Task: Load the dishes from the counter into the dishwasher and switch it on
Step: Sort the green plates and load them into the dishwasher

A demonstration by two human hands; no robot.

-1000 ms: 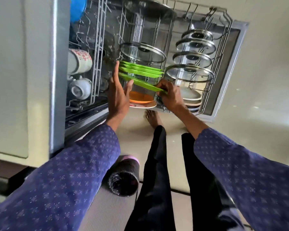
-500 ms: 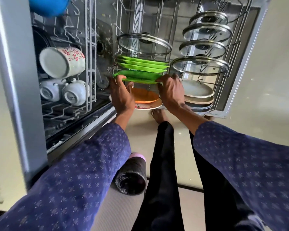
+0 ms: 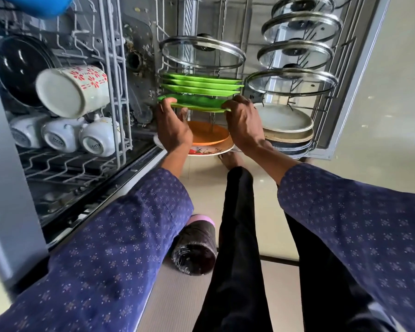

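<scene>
On the left, the upper rack [image 3: 115, 97] carries a glossy flowered mug [image 3: 73, 91] on its side and white cups [image 3: 60, 135] mouth-down, a placing we judge lets water drain. At centre, we grip the thin, smooth green plate [image 3: 197, 104] on edge, our left hand [image 3: 171, 127] curled round its left rim and our right hand [image 3: 242, 123] pinching its right rim, so we can seat it between the wire prongs of the lower rack [image 3: 321, 111], just beside three matching plates [image 3: 201, 85] and ahead of an orange plate [image 3: 209, 135]. To the right, steel-rimmed glass lids [image 3: 295, 53] and pale round plates [image 3: 283, 118] stand slotted in rows.
</scene>
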